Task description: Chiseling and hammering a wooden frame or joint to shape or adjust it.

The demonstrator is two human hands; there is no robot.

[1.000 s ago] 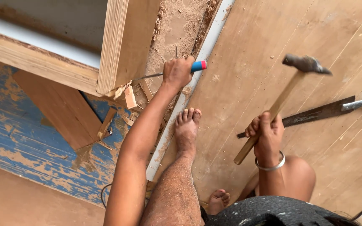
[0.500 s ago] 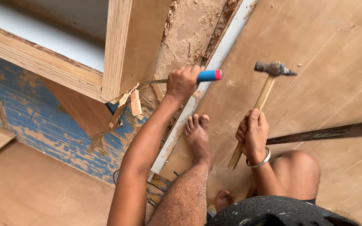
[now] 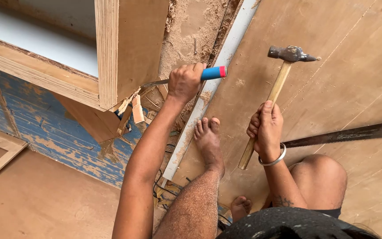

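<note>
chisel [image 3: 186,79] with the blue and red handle lies gripped in the left hand [image 3: 185,82], its blade tip set against the splintered lower corner of the plywood panel [image 3: 129,48], left of the hand, while the right hand [image 3: 266,130] is wrapped tight around the wooden handle of the hammer [image 3: 273,95], raised well apart to the right. a blow that lands off the small handle end could, i judge, strike the knuckles or skid the blade, and the bare foot [image 3: 208,141] braced just near of the chisel sits close to that path.
</note>
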